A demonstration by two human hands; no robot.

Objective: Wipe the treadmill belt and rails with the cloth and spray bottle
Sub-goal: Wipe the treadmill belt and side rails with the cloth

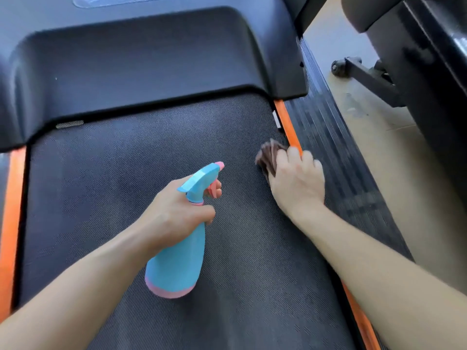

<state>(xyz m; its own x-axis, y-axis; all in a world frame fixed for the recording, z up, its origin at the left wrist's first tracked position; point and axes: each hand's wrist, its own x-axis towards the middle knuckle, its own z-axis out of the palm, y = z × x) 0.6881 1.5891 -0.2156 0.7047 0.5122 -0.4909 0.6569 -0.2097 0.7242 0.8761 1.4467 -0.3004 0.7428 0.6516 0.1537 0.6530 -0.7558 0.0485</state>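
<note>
View from above, looking down at a treadmill. Dark textured belt (126,185) fills the centre, w/ a black motor cover (151,72) at the far end.

L hand (174,210), mid-frame, grasps the neck of a blue spray bottle (177,261) w/ pink base & pink trigger. The bottle is held over the belt, tilted, nozzle aimed far-right, base toward the near side.

R hand (298,180) is further right at the belt's right edge, fingers curled over a bunched brown cloth (267,157) & pressing it onto the belt. The cloth is blurred and sticks out on the hand's far-left side. The knuckles sit over the orange strip (288,125) that runs btwn belt & ribbed black right rail (336,160).

A matching orange strip (11,223) runs along the left edge. Beige floor (379,147) lies right of the rail, w/ a black caster wheel (338,68) at far right.
</note>
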